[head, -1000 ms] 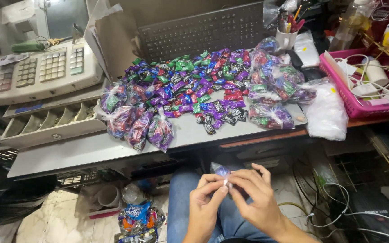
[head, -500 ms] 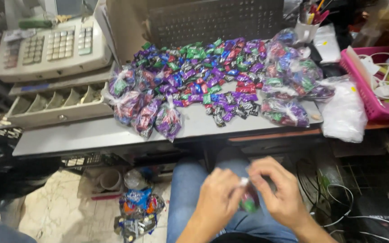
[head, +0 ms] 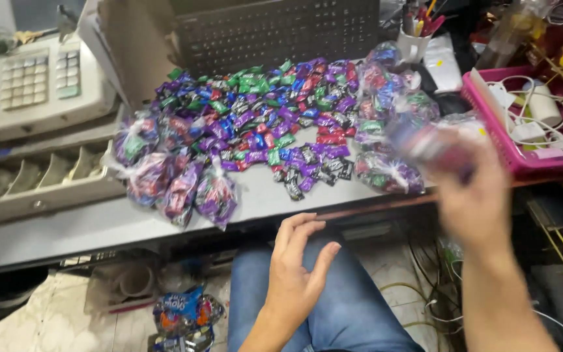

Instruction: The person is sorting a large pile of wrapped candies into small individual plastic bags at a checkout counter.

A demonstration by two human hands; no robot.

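My right hand (head: 474, 202) is raised over the counter's right side, blurred by motion, gripping a small clear bag of wrapped candies (head: 434, 145). My left hand (head: 296, 264) hangs open above my lap in blue jeans, fingers spread, holding nothing. A heap of loose wrapped candies (head: 275, 124) in purple, green, red and blue covers the grey counter (head: 99, 225). Tied clear bags of candies lie on the left (head: 174, 179) and on the right (head: 386, 173) of the heap.
A cash register (head: 30, 88) with its open drawer (head: 34, 179) stands at left. A black keyboard (head: 275, 32) leans behind the candies. A pink basket (head: 500, 137) with cables sits at right. A candy packet (head: 184, 309) lies on the floor.
Both hands were together at my lap, working on a small bag. Now the right hand has swung up to the counter with the bag, and the left hand has let go.
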